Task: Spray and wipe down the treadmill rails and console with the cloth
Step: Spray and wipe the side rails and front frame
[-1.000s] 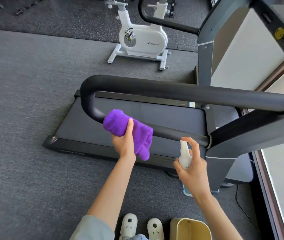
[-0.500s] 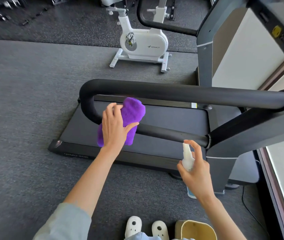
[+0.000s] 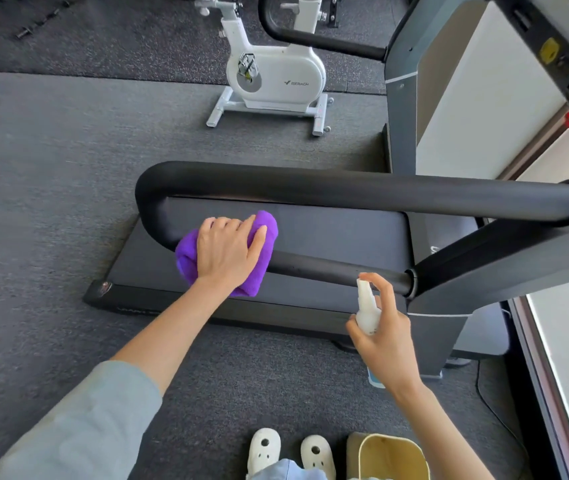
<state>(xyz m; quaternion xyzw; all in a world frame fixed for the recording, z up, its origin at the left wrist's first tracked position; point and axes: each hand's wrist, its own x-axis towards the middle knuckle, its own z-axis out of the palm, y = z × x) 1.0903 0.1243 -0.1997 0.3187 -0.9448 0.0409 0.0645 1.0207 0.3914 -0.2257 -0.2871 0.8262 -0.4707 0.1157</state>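
The cloth (image 3: 227, 252) lies on the near rail (image 3: 328, 268), left of the bottle (image 3: 367, 306). A bike (image 3: 276, 77) stands behind the treadmill (image 3: 310, 237).

The left hand (image 3: 229, 249) presses the purple cloth (image 3: 262, 268) on the lower treadmill rail (image 3: 328, 270) near its bend; the right hand (image 3: 385, 337) holds a white spray bottle (image 3: 366, 308).
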